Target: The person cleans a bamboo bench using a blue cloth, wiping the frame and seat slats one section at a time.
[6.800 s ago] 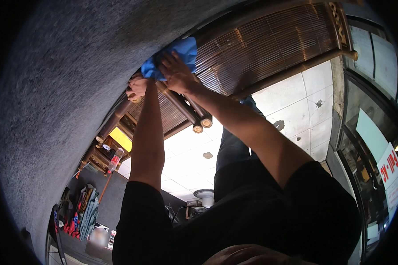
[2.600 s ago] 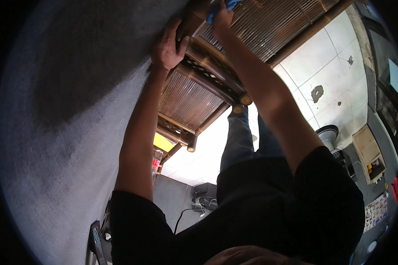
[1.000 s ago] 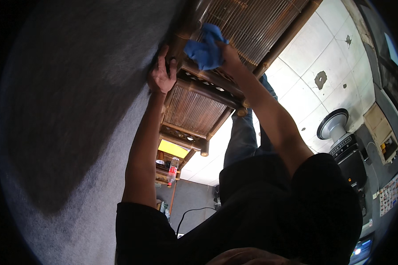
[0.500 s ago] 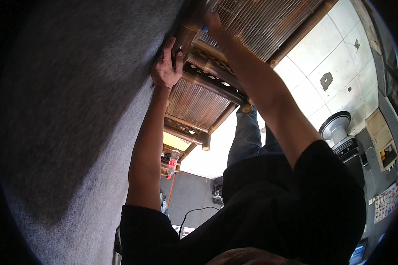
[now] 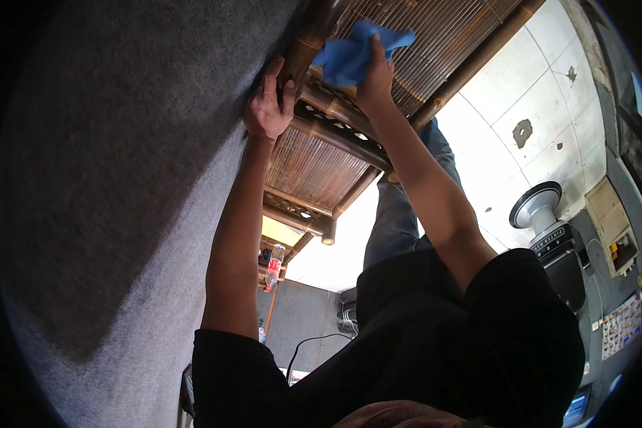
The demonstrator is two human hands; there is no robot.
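In my right hand is a blue cloth, bunched and hanging loose past the fingers. It is over the slatted seat of a dark bamboo bench. My left hand grips the thick bamboo pole along the bench's wall side. Its thumb lies on one side of the pole and the fingers on the other, close to the grey wall.
A second slatted bamboo seat stands nearer me, with a plastic bottle beyond it. To the right are a round-based stand, a beige box and a white tiled floor with dark patches.
My right hand has drawn back toward me and rightward over the seat, bringing the blue cloth into full view. My left hand stays on the pole.
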